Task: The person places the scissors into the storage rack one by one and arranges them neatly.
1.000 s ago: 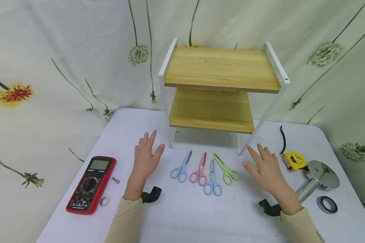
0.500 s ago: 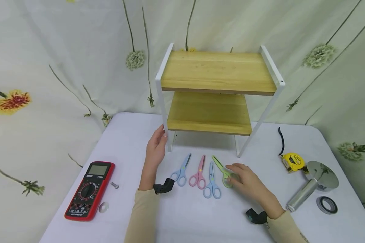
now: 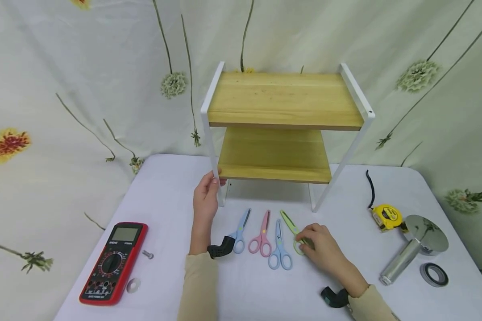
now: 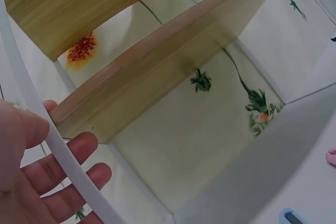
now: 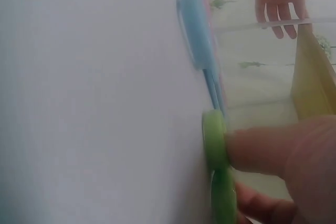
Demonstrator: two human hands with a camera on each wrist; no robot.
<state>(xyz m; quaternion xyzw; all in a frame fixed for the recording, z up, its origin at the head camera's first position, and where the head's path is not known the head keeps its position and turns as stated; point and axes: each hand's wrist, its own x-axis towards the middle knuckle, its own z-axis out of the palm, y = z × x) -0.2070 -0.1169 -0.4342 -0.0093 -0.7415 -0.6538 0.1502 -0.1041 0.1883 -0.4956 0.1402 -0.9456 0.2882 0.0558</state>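
Head view shows the right hand [image 3: 320, 247] pinching the green scissors [image 3: 293, 230] on the tabletop [image 3: 249, 290], left hand [image 3: 205, 196] gripping the shelf leg [image 3: 209, 147], so lifting likely comes next.

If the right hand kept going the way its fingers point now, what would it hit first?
Probably the blue scissors: the right hand, fingers on the green scissors, points left toward them, though depth is unclear.

Green scissors' [image 3: 292, 228] handles under the right hand [image 3: 323, 250]

A white table [image 3: 176, 178] stands before a pale flower-printed curtain [image 3: 84, 67], seemingly under even light.
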